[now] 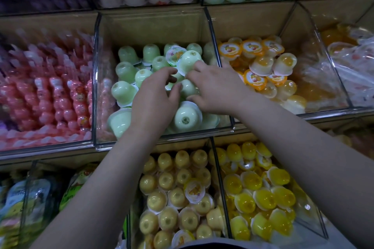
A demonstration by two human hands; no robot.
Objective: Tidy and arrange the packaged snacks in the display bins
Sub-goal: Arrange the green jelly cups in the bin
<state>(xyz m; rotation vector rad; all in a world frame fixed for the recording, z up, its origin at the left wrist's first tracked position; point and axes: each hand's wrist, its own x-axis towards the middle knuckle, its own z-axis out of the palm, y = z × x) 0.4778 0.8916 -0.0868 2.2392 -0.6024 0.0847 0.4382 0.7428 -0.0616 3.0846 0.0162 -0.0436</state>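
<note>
Green jelly cups (187, 119) sit in centre clear bin (97, 79). Back rows neat, front heap tipped and jumbled. My right hand (214, 89) curls round middle cup (188, 88). Left hand (155, 97) bent over neighbours, grip unclear. Roughly half done, I judge. Orange cups (255, 80) next door untidy too.

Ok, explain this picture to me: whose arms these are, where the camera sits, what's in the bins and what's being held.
No machine here: a person's two bare arms, filmed by a wide-angle camera worn on their head, looking down at display bins. Both hands reach into the middle clear bin of pale green jelly cups. The right hand grips a tilted green jelly cup; the left hand curls its fingers beside it, but I cannot tell whether it holds anything. Neighbouring bins hold pink jelly sticks, orange-lidded cups and, below, yellow jelly cups.
</note>
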